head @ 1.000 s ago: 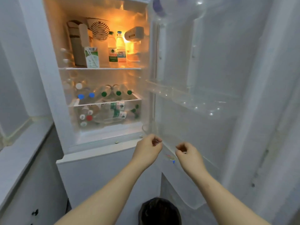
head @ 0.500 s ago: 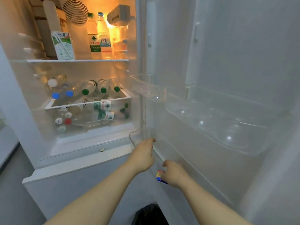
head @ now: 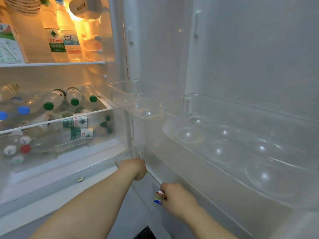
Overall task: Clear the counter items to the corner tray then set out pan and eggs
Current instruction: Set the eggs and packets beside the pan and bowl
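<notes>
2 bare forearms come in from btm edge. R hand (head: 177, 199) is nearest, low against the inner face of the door (head: 250, 49). Its thumb & fingers pinch 1 small packet (head: 159, 197). The packet sits at the R fingertips, below and R of the L hand. Can't tell if it's inside a bin or in front of one. Its long axis runs approx up-down in view: red-white end up, blue end down, yellowish middle.

L hand (head: 137, 169) is a bit further in, at the near corner of 1 clear low bin (head: 117, 156). Back of hand faces the camera and the fingers are hidden, so can't tell if they're spread or gripping.

Further up the door are 2 clear egg trays. The big tray (head: 168, 128) is at R w/ several round dimples; exact no. unclear. The small tray (head: 120, 90) is at the hinge side, above and L of it.

Farthest is the lit fridge interior. 1 drawer (head: 57, 120) holds bottles lying down. 3 green caps (head: 75, 102) and 2 blue caps (head: 24, 110) face the camera above its rim. Seen thru its front are 2 green-label bottles lying crosswise and 1 red cap (head: 25, 148) among white ones. On the top shelf (head: 51, 64) stand 2 upright bottles (head: 57, 40) side by side, touching or nearly so. There's 1 carton (head: 8, 47) at L edge.
</notes>
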### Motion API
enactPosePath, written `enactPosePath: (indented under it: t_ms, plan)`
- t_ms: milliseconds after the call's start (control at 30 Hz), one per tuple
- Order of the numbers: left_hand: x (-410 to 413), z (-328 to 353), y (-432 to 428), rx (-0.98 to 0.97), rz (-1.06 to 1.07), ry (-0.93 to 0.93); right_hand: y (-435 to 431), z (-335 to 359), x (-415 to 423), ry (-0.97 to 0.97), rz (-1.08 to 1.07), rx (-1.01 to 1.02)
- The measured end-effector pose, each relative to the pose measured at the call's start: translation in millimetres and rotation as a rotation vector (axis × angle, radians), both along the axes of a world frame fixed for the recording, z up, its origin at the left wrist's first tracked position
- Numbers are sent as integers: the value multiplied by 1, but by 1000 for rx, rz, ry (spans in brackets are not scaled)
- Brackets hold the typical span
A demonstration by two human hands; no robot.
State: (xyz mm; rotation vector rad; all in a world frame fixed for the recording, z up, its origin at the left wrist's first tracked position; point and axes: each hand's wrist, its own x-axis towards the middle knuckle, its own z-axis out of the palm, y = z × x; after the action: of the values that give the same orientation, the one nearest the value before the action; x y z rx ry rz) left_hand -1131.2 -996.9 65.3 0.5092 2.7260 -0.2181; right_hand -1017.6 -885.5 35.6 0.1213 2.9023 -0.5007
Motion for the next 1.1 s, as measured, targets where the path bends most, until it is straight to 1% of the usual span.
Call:
enactPosePath:
  t_ms: [133, 267, 300, 433, 500, 567, 600, 733, 800, 833, 900, 967, 1100]
  plan:
    - [-6, -9, 7, 69, 28, -11, 1, 1, 0, 11, -7, -39]
    - [-8, -8, 8, 142, 53, -110, 2, -1, -2, 14, -42, -96]
    - [-8, -8, 8, 185, 68, -144, 3, 0, -2, 20, -57, -113]
    - [-3, -5, 7, 497, 184, -301, 3, 2, -4, 87, -143, -202]
    - [-1, -4, 6, 699, 235, -321, 0, 3, -5, 145, -190, -262]
    - [2, 2, 3, 883, 303, -332, -5, 4, -5, 235, -245, -385]
    - [4, 6, 2, 948, 333, -363, -7, 6, -5, 281, -271, -448]
    - [23, 31, -4, 1222, 392, -591, -10, 19, -1, 427, -327, -690]
    - [32, 38, -9, 1339, 379, -668, -12, 24, 2, 496, -328, -704]
    - [38, 39, -12, 1360, 365, -689, -13, 24, 2, 524, -324, -683]
    - [49, 37, -17, 1342, 324, -680, -16, 24, 2, 563, -328, -628]
    - [60, 34, -23, 1353, 310, -625, -21, 24, 5, 578, -342, -602]
    - [74, 31, -29, 1521, 407, -546, -27, 31, 12, 601, -360, -610]
